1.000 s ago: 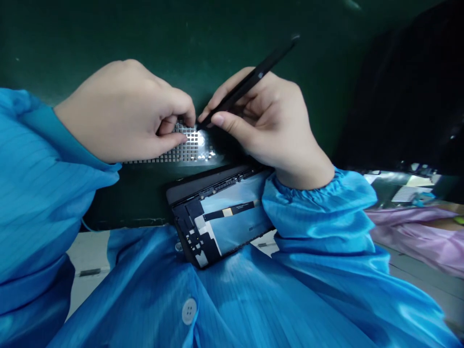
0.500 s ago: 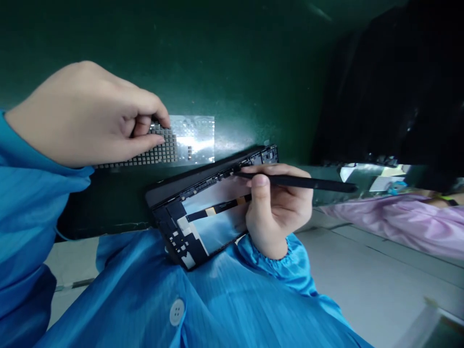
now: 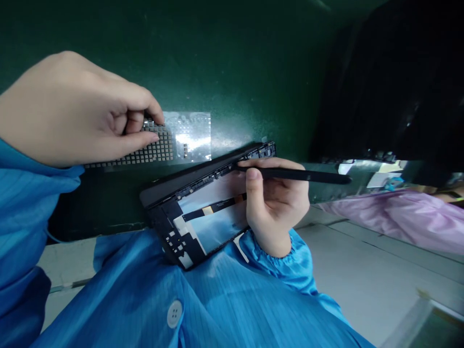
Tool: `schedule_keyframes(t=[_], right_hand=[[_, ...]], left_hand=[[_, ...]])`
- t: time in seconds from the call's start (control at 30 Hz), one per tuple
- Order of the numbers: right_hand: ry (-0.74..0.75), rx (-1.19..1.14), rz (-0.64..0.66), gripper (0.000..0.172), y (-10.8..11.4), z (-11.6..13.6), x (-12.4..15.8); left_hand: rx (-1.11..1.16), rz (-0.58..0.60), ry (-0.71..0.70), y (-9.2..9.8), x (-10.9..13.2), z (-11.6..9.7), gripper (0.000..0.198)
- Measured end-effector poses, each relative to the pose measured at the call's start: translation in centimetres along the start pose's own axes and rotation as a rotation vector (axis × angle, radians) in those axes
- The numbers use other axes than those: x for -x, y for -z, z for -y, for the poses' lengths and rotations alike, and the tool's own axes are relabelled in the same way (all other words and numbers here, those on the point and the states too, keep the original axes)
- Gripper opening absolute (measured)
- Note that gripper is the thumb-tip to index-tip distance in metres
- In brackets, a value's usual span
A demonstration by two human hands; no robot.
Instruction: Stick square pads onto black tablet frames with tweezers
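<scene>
My left hand (image 3: 87,116) is closed over a clear sheet (image 3: 197,135) bearing rows of small grey squares (image 3: 159,147). Its thumb and index finger are bent close together at the squares; whether anything is between the fingertips is too small to tell. My right hand (image 3: 277,205) grips a slim black tool (image 3: 311,176), whose tip meets the upper inner edge of an opened black device (image 3: 203,208). The device lies tilted between the table edge and my lap, its inner parts, silvery panel and dark ribbon strip showing.
The green table (image 3: 224,63) spreads ahead. A large black covering (image 3: 391,92) lies at the right. Beyond my right hand are a person's pink sleeve (image 3: 398,217) and white papers (image 3: 379,180). Pale floor (image 3: 348,270) shows at the lower right.
The view has shifted slightly, moving the hands, sheet and device a little left in the picture. My left hand still rests at the squares, and my right hand still has the tool at the device's edge.
</scene>
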State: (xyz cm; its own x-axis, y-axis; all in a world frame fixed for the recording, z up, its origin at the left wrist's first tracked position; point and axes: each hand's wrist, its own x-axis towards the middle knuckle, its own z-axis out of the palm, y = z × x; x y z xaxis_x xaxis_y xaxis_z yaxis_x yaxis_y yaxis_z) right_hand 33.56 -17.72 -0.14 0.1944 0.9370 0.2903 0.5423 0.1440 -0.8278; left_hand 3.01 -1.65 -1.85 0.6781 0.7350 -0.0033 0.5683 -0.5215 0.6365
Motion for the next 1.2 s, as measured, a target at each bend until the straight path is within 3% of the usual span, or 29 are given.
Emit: schedule_keyframes(t=[0.1,0.17,0.23,0.3,0.37,0.5,0.87,0.97,1.13,1.2], right_hand=[[0.003,0.028,0.101,0.023,0.6,1.7,-1.7],[0.009,-0.043,0.239,0.016,-0.1,2.5,-4.0],[0.008,-0.123,0.44,0.012,-1.7,2.7,-6.7],[-0.015,-0.184,0.621,0.022,-3.9,2.2,-9.2],[-0.064,-0.228,0.703,0.031,-5.7,1.4,-10.8],[-0.13,-0.259,0.7,0.033,-7.0,0.6,-11.4],[-0.014,-0.235,0.749,0.037,-6.5,0.7,-11.9],[-0.108,-0.339,0.638,0.033,-5.0,0.8,-11.2],[-0.141,-0.222,0.022,0.007,-0.7,0.7,-5.5],[-0.134,-0.161,-0.11,0.005,0.0,0.2,-3.1]], left_hand=[[-0.108,0.03,-0.042,0.2,-0.2,-0.6,0.065],[-0.126,-0.006,-0.058,0.4,-0.4,-1.3,0.069],[-0.131,-0.017,-0.05,0.6,-0.4,-1.9,0.069],[-0.13,-0.007,-0.028,0.8,-0.5,-2.3,0.067],[-0.121,0.021,-0.013,1.0,-0.5,-2.5,0.067],[-0.119,0.056,-0.004,1.0,-0.7,-2.5,0.06],[-0.117,0.058,-0.004,1.0,-0.7,-2.7,0.07],[-0.151,0.053,-0.001,1.0,-0.7,-2.8,0.068],[-0.124,0.027,0.01,0.7,-0.6,-2.7,0.068],[-0.093,0.022,0.026,0.6,-0.5,-2.4,0.067]])
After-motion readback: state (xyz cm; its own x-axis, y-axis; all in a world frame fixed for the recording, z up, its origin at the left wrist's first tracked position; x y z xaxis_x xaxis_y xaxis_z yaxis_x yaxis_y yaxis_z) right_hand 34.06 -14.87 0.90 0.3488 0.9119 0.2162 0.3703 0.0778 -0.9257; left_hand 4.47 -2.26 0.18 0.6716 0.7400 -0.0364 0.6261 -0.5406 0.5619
